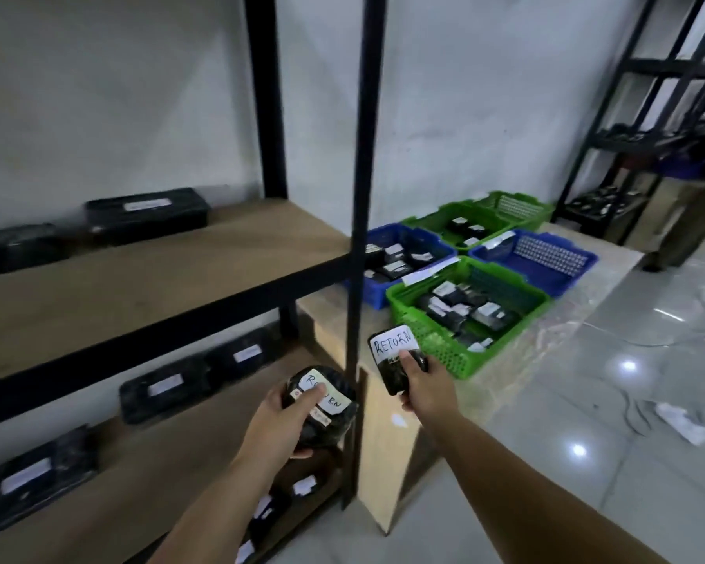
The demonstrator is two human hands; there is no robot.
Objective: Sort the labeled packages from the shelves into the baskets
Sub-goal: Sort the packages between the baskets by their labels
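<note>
Head view: I see my left hand [279,421] gripping a round black "RETURN"-labelled package [322,409]; my right hand [424,390] grips a flat black "RETURN"-labelled package [393,358] beside the green plastic basket [444,343].

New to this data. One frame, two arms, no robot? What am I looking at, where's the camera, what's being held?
There is no robot here. A person wears a wide-angle camera on the head, which looks forward and down, so the two arms that reach in from the bottom are the person's own.

The left hand grips a rounded black package with a handwritten white label that seems to read RETURN. The right hand holds a flatter black package whose label plainly reads RETURN.

At left stands a black-framed shelf unit with wooden boards, with more labeled black packages on it. To the right, a low wooden platform carries green and blue baskets. The nearest green basket already holds several packages, and the far blue basket looks empty. Neither held package is in a basket yet.
</note>
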